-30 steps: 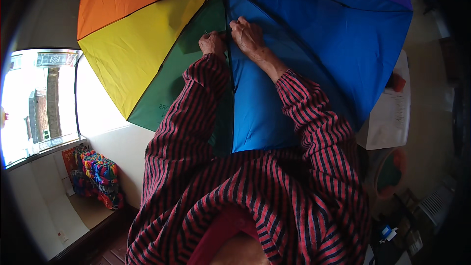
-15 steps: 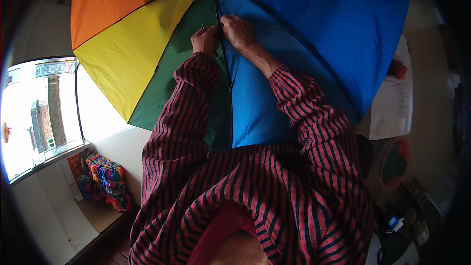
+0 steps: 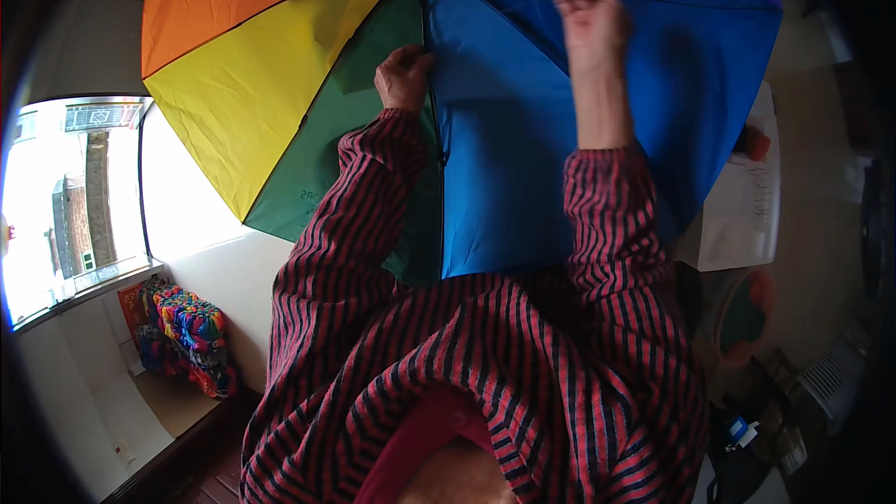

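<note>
Bright window (image 3: 65, 205) at left, white wall (image 3: 201, 224) beside it, multicoloured crocheted cloth (image 3: 187, 336) below, dark wooden floor (image 3: 201, 467).

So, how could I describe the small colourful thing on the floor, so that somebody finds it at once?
Start at the bright window on the left side of the picture and look below its sill. There, against the white wall, stands a bag. It is the only thing there with a busy pattern of many small bright patches; the open umbrella above shows broad plain panels.
</note>
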### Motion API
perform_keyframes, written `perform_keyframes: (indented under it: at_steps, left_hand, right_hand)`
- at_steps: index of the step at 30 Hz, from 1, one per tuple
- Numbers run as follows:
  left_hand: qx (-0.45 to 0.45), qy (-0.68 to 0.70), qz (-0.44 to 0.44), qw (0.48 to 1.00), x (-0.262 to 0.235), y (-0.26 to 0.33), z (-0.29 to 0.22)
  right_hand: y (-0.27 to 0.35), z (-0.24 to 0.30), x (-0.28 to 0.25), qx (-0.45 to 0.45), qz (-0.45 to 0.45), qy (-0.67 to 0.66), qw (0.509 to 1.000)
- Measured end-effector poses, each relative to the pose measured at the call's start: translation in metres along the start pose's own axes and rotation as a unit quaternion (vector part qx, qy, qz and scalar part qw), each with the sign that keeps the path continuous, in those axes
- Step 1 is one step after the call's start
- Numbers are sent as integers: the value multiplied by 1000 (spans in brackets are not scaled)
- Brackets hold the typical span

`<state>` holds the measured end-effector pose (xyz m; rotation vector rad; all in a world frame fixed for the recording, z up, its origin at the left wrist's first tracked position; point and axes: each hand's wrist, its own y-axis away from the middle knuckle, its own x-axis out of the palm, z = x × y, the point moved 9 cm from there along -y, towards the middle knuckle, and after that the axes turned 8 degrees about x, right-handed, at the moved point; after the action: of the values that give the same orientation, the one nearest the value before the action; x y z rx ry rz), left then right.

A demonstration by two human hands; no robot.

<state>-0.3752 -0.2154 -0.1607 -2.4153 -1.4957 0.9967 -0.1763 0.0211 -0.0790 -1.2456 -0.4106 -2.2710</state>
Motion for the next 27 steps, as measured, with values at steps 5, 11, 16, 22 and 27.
perform_keyframes:
  at_steps: [5, 11, 16, 22, 27]
  left_hand:
    - [7, -44, -8, 999, 2, 2, 1]
    - [-185, 88, 21, 979, 11, 11, 20]
    - [-213, 133, 21, 968, 13, 10, 13]
    - [-215, 145, 21, 965, 14, 9, 10]
    - [-234, 157, 3, 959, 14, 14, 10]
  right_hand:
    - [39, 64, 12, -350, -113, 179, 913]
    - [36, -120, 57, -289, 90, 764, 570]
    - [39, -152, 49, -258, 126, 812, 508]
    - [40, -165, 45, -232, 184, 813, 501]
    - [40, -165, 47, -216, 213, 801, 517]
